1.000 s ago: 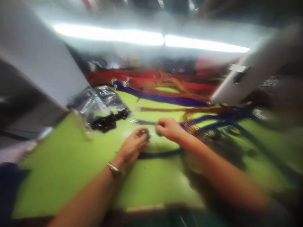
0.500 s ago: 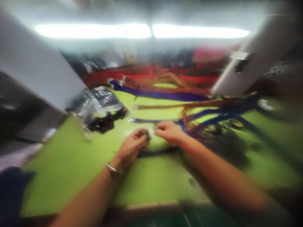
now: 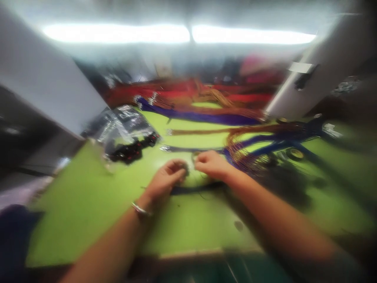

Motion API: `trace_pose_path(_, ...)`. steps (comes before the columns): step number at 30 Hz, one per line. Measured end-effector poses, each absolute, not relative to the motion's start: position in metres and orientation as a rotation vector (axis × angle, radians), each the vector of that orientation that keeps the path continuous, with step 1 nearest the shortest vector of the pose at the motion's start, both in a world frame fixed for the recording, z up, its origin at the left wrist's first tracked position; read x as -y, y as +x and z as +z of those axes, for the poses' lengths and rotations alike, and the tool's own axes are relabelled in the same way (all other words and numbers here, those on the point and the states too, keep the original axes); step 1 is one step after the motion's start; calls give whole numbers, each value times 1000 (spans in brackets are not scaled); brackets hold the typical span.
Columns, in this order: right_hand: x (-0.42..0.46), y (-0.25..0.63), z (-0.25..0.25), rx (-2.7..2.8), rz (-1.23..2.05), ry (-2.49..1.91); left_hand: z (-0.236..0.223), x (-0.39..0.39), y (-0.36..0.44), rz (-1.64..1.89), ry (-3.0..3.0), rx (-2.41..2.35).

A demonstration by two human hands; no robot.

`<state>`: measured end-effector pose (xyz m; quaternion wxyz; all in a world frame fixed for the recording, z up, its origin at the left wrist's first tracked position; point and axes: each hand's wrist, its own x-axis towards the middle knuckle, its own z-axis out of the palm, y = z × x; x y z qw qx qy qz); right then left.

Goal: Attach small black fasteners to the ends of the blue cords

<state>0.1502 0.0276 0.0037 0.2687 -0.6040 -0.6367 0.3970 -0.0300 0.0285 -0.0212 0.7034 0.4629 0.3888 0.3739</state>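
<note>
Above the middle of the green table, my left hand [image 3: 168, 175] is closed, its thumb and fingers pinched round a small dark piece [image 3: 185, 169], too blurred to name. Facing it across a narrow gap, my right hand [image 3: 211, 164] is closed too, thumb against the curled index finger. What it pinches is too small and blurred to make out; a thin dark strand shows just below it. Under both hands a dark blue wire bundle [image 3: 188, 191] lies across the table. Just beyond them runs another thin wire bundle [image 3: 191, 149] with pale connector ends at its left.
Black parts [image 3: 132, 151] lie by a clear plastic bag [image 3: 125, 120] at left. Purple wires [image 3: 200, 116] and brown wires [image 3: 203, 132] stretch across the back. A tape roll [image 3: 294, 154] sits at right among blue wires. Grey panels flank the green table [image 3: 88, 212].
My right hand has shifted slightly right, so the gap between the hands is a little wider. A loose strand shows more clearly below the right hand. The camera view has moved slightly.
</note>
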Motion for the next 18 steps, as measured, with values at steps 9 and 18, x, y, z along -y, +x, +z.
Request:
trace_pose_path(9, -26, 148, -3, 1829, 871, -1668, -25, -29, -31, 845, 1165, -881)
trace_pose_path(18, -23, 146, -5, 1839, 917, -1536, -28, -27, -27, 867, 1188, -888)
